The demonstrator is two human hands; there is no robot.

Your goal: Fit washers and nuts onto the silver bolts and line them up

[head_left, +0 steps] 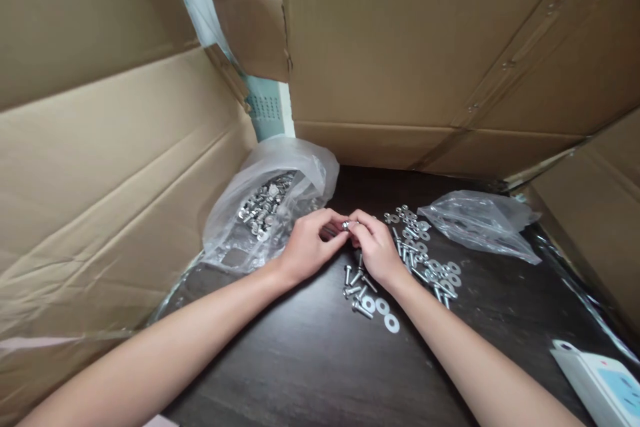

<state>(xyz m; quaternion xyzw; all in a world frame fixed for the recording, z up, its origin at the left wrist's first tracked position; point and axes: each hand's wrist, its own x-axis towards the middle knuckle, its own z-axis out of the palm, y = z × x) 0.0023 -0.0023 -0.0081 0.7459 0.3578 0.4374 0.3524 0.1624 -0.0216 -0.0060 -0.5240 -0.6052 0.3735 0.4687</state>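
Observation:
Over the middle of the table, the fingertips of my two hands meet around a small shiny nut [345, 225]. My left hand [311, 243] pinches it from the left between thumb and forefinger. From the right, my right hand [375, 245] closes its fingers on it; whether a bolt runs through the nut is hidden by those fingers. Below my right hand lie several loose bolts [363, 307] and flat washers [392, 323]. A larger spread of bolts, washers and nuts [415, 240] lies right of that hand, partly behind the wrist.
Left of my hands stands an open clear plastic bag [310, 157] containing many metal fasteners [267, 203]. A flattened clear bag [480, 220] lies at the back right. A white power strip [595, 373] sits front right. Cardboard walls [400, 47] enclose the dark table [290, 367].

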